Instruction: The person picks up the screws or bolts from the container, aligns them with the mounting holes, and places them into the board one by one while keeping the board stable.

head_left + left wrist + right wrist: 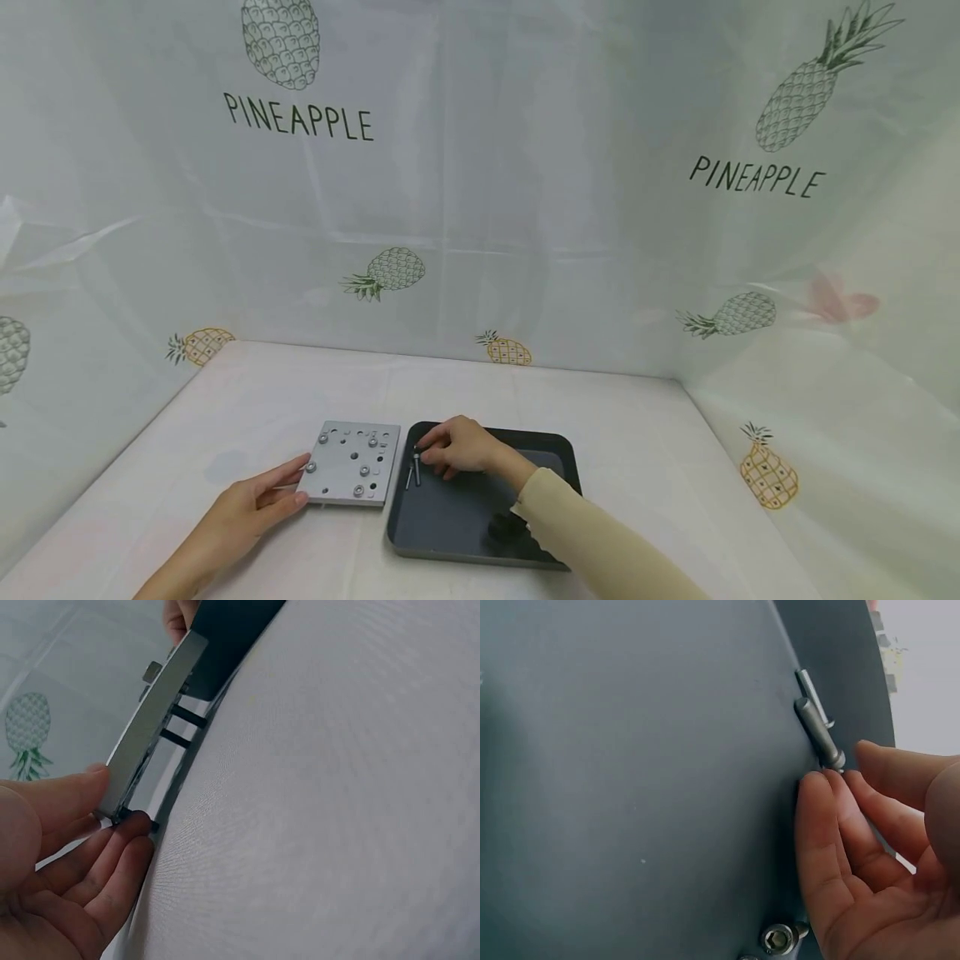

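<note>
Between the plate (337, 481) and the tray (442, 521), only a narrow strip of the counter (465, 395) is left. The plate's left edge is blocked by the left hand (243, 510); the low gap underneath is interrupted by dark shanks (189, 716). The tray's far left corner is obstructed by the right hand (467, 447), its near right corner by the sleeve (600, 533). Wider passage is offered beyond the plate.

Soft, diffuse light with faint glare on the sheet (487, 192), dimmer wrist views.
</note>
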Demonstrator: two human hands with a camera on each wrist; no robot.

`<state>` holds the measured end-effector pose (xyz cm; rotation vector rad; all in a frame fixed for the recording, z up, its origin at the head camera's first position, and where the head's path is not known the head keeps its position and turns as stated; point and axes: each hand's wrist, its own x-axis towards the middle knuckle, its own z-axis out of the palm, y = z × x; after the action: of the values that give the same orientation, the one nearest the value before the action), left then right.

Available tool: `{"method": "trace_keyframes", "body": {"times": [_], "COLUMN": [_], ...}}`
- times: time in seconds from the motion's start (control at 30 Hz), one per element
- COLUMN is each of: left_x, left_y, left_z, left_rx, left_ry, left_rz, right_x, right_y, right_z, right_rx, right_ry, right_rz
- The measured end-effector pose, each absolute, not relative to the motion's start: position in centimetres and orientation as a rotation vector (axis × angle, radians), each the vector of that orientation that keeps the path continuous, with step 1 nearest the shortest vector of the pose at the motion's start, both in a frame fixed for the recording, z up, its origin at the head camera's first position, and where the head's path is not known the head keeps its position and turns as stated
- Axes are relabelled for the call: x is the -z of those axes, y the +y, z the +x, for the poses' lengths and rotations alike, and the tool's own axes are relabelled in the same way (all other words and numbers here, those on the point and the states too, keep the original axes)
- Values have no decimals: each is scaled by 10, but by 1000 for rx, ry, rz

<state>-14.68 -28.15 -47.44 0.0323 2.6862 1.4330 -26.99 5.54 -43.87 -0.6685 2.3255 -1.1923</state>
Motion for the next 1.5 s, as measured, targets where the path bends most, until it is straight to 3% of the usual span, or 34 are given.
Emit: {"method": "trace_keyframes", "body": {"times": [1.5], "left_x": [480], "left_y": [-281], "left_z": [-154], "left_rx": [-1223], "left_ry": [2755], "left_rz": [-1], "right_x": [446], "right_y": [53], "right_z": [-270], "right_rx": [1300], "right_ry": [2368], "right_rz": [-675]}}
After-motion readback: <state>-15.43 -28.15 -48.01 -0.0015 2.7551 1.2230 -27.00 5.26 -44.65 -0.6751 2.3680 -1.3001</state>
